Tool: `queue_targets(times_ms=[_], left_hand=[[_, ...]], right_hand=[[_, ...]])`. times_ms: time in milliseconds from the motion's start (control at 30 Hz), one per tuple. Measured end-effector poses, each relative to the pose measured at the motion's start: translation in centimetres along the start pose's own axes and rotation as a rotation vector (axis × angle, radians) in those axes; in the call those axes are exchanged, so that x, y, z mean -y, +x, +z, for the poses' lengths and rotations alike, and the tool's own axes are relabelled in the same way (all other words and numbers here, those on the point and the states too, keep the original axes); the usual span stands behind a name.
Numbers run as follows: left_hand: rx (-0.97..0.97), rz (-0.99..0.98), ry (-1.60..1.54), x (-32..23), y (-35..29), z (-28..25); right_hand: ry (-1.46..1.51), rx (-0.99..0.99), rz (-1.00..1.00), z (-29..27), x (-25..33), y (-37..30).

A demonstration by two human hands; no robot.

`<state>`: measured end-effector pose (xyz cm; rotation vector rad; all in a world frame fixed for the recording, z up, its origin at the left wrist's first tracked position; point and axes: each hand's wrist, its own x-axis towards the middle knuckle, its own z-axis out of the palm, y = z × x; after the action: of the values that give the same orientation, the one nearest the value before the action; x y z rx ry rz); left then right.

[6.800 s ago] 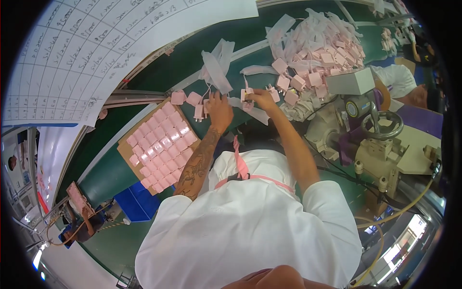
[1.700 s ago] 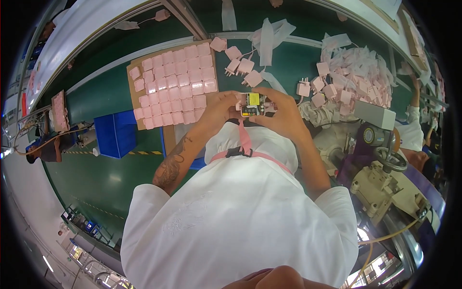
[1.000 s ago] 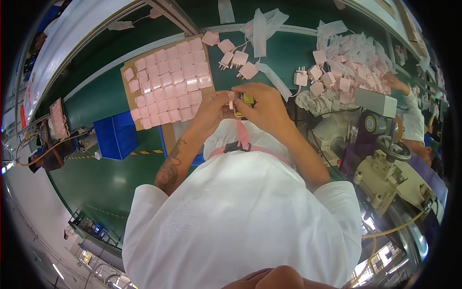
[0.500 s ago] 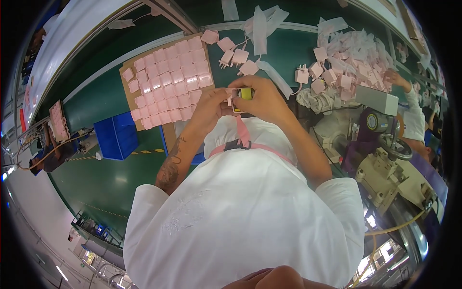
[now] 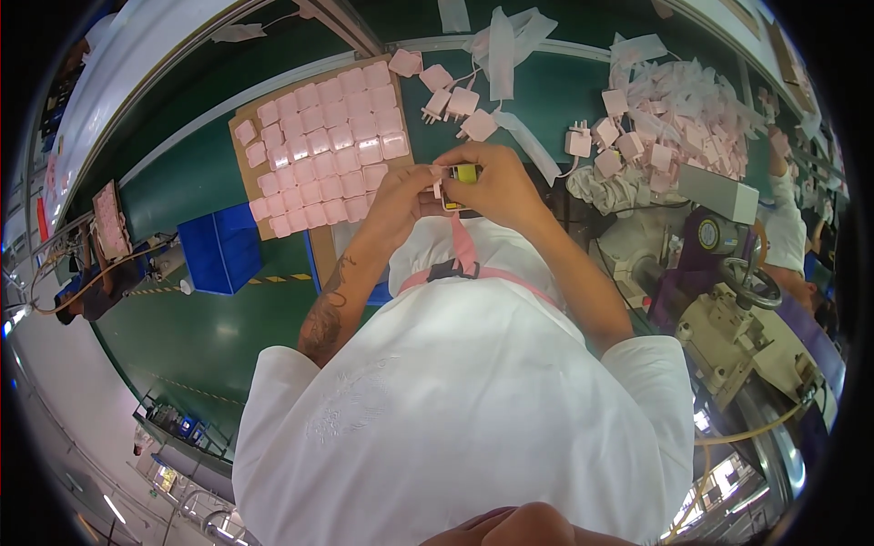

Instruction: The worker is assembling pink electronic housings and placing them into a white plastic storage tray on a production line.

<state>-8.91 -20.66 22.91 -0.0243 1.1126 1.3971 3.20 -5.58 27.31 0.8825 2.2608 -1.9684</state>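
Close in front of my body, both hands meet around a small open pink charger housing (image 5: pixel 446 200) with a yellow and dark component (image 5: pixel 466 173) showing in it. My left hand (image 5: pixel 398 202) pinches its left side. From the right, my right hand (image 5: pixel 501 182) curls round the housing, thumb and fingers closed over the component. Fingers cover much of the piece. Beyond my left hand lies a cardboard sheet (image 5: pixel 238 126) bearing rows of pink charger shells (image 5: pixel 326 164). A few pink plug chargers (image 5: pixel 462 102) with cables lie on the green bench just beyond my hands.
Wrapped chargers (image 5: pixel 692 136) form a heap at the right, beside a white cloth bundle (image 5: pixel 605 189) and a machine with a handwheel (image 5: pixel 748 280). Another person's arm (image 5: pixel 778 164) is behind it. A blue bin (image 5: pixel 218 253) stands at the left.
My hands keep nearly the same grip on the charger housing. The whole view has shifted slightly. At the right, the other person's hand has moved away from the heap.
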Motion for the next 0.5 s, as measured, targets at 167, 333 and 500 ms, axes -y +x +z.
queue_targets(times_ms=[167, 333, 500], left_hand=[[-0.017, -0.005, 0.004, 0.8, -0.1, -0.2], [0.004, -0.011, -0.101, 3.1, -0.3, -0.6], [-0.049, 0.023, -0.172, 5.3, -1.2, -2.3]], right_hand=[[0.023, 0.027, 0.048, 0.3, 0.3, 0.4], [-0.103, 0.063, -0.011, 0.9, -0.5, 0.4], [0.295, 0.073, -0.024, 0.6, -3.2, 4.7]])
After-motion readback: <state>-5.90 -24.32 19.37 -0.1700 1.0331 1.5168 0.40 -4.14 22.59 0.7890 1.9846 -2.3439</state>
